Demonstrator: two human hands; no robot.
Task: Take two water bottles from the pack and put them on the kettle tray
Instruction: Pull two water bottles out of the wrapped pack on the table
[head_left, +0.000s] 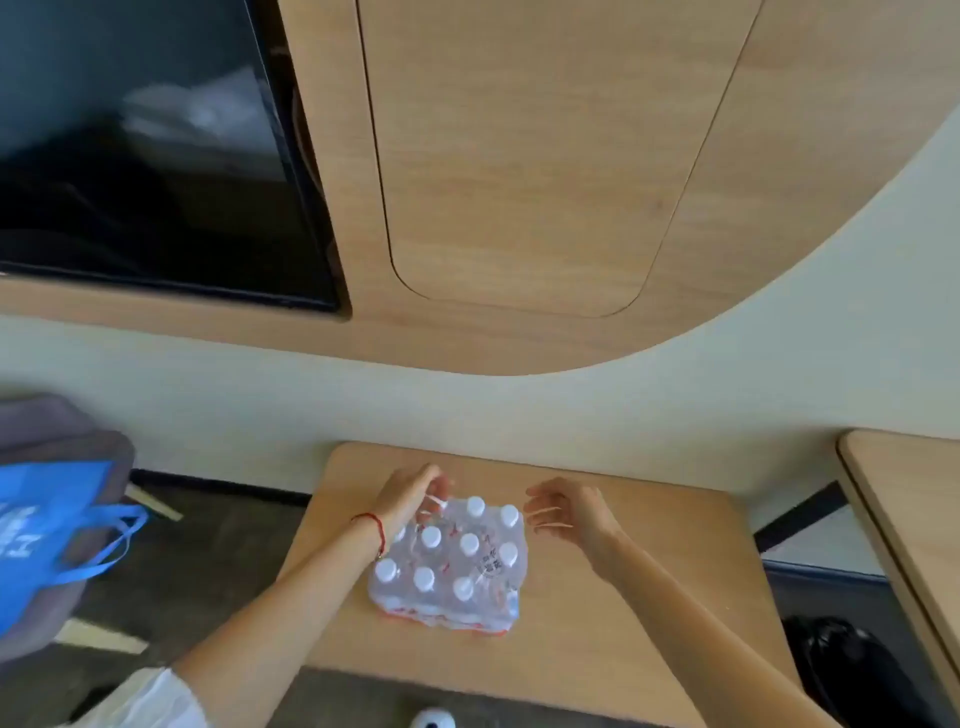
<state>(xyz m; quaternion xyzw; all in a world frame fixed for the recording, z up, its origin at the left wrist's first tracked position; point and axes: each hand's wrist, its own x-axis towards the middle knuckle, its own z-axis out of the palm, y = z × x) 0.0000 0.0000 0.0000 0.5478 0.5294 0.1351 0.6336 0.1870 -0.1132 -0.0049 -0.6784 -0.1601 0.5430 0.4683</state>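
Note:
A shrink-wrapped pack of water bottles (452, 564) with white caps stands on a low wooden table (649, 597). My left hand (410, 493), with a red string on the wrist, rests on the pack's far left corner, fingers curled around a bottle top or the wrap there. My right hand (566, 509) hovers just right of the pack's far right corner, fingers spread and holding nothing. No kettle tray is in view.
A blue tote bag (47, 535) sits on a grey seat at the left. Part of a second wooden surface (909, 519) shows at the right edge, with a black bin bag (841, 660) below it. A dark screen (156, 156) hangs on the wood wall panel.

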